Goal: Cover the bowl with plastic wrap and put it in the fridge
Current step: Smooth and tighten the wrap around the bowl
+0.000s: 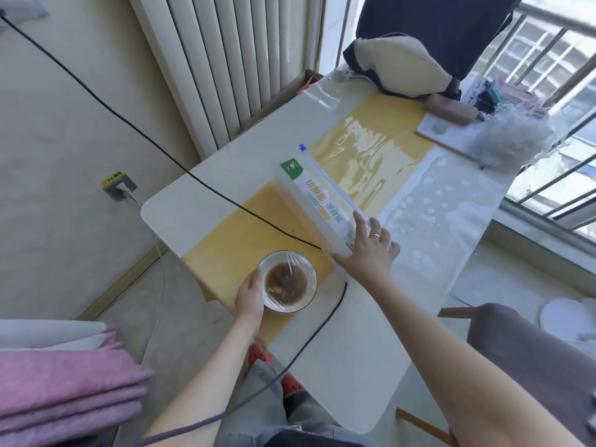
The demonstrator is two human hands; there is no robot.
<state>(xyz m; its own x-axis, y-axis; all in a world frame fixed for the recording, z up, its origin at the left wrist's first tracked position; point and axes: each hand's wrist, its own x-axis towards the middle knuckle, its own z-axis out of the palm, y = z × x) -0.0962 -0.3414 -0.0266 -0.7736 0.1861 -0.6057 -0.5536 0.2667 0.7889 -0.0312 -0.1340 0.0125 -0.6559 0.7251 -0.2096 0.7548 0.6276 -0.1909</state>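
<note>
Since the film already spans the bowl's mouth, step in hand: sealing the wrap down and clearing the dispenser before the carry to the fridge, as I judge it.

Left hand (250,296): curled against the near-left side of the bowl (288,281), fingers cupping its wall; it steadies the bowl, though whether it truly grips I cannot tell.

Bowl's place: on the yellow strip of the bench (322,366), close to the bench's near-left edge.

Bowl's contents: brown liquid with a few darker and paler lumps, seen through the plastic wrap (301,264); the level sits well below the rim.

Wrap: stretched over the whole mouth, with a bright crease across the middle; how far it clings under the rim is hidden.

Doing it well: press the film down all round the outer wall, then lift with both hands and keep the bowl level, for the liquid would slop.

Right hand (367,250): fingers spread, palm laid flat on the near end of the wrap dispenser (317,196), pressing and not closed round it.

Dispenser: a long box lying aslant, just beyond the bowl, toward the bench's middle.

Cable (322,321): runs across the bench between bowl and dispenser; mind it when lifting.

Fridge: not in view.
</note>
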